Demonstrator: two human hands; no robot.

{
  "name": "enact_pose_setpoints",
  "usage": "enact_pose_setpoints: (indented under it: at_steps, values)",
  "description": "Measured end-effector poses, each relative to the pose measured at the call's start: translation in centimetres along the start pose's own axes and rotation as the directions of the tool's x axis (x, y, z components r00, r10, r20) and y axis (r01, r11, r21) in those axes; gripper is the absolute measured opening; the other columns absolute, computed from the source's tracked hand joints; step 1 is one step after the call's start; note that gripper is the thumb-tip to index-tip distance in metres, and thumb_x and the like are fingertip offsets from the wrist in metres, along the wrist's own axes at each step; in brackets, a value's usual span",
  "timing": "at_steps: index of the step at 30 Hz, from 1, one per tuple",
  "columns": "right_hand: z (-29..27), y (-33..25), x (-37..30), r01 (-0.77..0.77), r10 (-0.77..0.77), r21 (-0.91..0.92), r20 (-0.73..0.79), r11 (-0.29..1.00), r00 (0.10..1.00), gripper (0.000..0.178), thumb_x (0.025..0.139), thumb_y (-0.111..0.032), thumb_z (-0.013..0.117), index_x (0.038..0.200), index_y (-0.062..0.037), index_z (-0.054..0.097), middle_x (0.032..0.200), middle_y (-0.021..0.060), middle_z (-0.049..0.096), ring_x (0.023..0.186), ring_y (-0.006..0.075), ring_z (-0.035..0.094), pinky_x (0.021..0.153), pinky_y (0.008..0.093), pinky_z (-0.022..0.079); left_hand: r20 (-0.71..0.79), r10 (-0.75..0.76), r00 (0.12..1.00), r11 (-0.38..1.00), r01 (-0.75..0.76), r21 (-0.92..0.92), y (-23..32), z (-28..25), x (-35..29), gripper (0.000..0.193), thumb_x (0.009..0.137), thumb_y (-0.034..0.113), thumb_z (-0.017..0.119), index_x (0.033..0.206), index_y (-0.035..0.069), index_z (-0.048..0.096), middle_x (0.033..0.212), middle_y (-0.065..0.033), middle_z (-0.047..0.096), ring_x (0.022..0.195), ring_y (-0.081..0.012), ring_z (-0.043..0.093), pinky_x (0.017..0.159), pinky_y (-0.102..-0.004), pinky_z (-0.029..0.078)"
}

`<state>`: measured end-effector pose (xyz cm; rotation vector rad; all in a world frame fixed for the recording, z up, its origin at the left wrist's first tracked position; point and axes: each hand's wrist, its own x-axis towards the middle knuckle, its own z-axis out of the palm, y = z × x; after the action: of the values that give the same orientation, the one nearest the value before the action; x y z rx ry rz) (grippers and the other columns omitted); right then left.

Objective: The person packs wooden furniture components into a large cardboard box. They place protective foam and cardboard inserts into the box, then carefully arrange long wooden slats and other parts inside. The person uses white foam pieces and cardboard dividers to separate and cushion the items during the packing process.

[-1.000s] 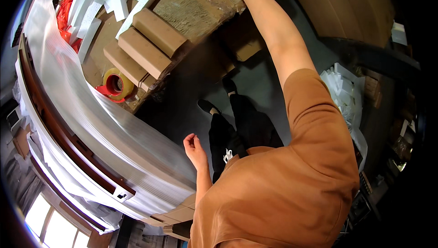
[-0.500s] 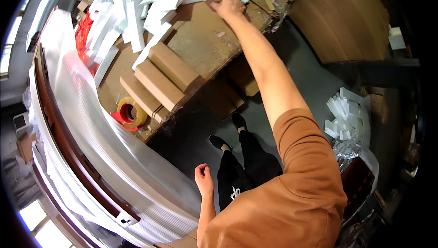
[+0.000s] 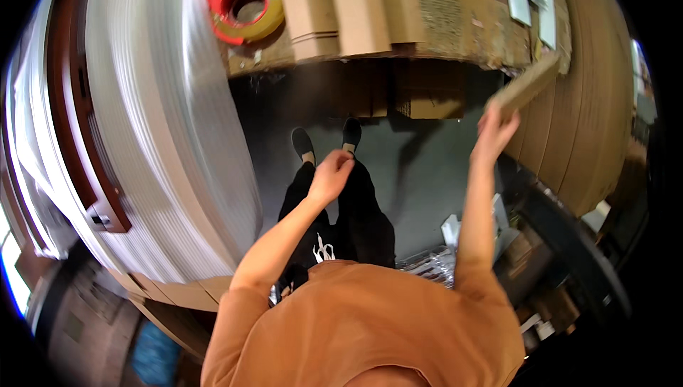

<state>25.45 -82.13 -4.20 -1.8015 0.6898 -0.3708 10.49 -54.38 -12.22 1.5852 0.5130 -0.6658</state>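
The right hand (image 3: pixel 494 133) already pinches a cardboard strip (image 3: pixel 528 82). The left hand (image 3: pixel 331 176) looks empty, fingers curled shut. The tape roll (image 3: pixel 273 13) lies untouched.

A person's left forearm (image 3: pixel 279 237) angles inward toward 1 o'clock, the left hand (image 3: pixel 331 175) loosely curled ahead of the torso (image 3: pixel 363 323), while the right forearm (image 3: pixel 477 213) stretches toward 12 o'clock, the right hand (image 3: pixel 494 136) closed in a grip.
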Motion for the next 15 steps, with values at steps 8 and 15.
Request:
enact_pose_setpoints:
  at_steps: [8, 15]
  values:
    - [-1.7, 10.9, -25.6, -0.095, 0.383, -0.558, 0.426, 0.824, 0.820, 0.072, 0.072, -0.013, 0.073, 0.128, 0.0024, 0.032, 0.114, 0.0192, 0.048, 0.105, 0.0271, 0.052, 0.087, 0.0341, 0.046, 0.280, -0.082, 0.956, 0.996, 0.086, -0.005, -3.7, 4.0, 3.7, 0.060, 0.081, 0.036, 0.064, 0.122, -0.003, 0.043, 0.111, -0.0194, 0.059, 0.103, -0.0276, 0.058, 0.087, -0.0361, 0.045]
    - [1.5, 19.8, -22.6, -0.178, 0.395, -0.373, 0.659, 0.910, 0.639, 0.072, 0.072, -0.019, 0.076, 0.128, 0.0020, 0.036, 0.114, 0.0192, 0.050, 0.104, 0.0298, 0.054, 0.087, 0.0350, 0.046, 0.050, -0.155, 0.987, 0.987, 0.156, -0.030, -12.7, 4.9, 10.0, 0.045, 0.083, 0.026, 0.065, 0.115, -0.003, 0.051, 0.100, -0.0132, 0.063, 0.091, -0.0211, 0.061, 0.079, -0.0322, 0.047]
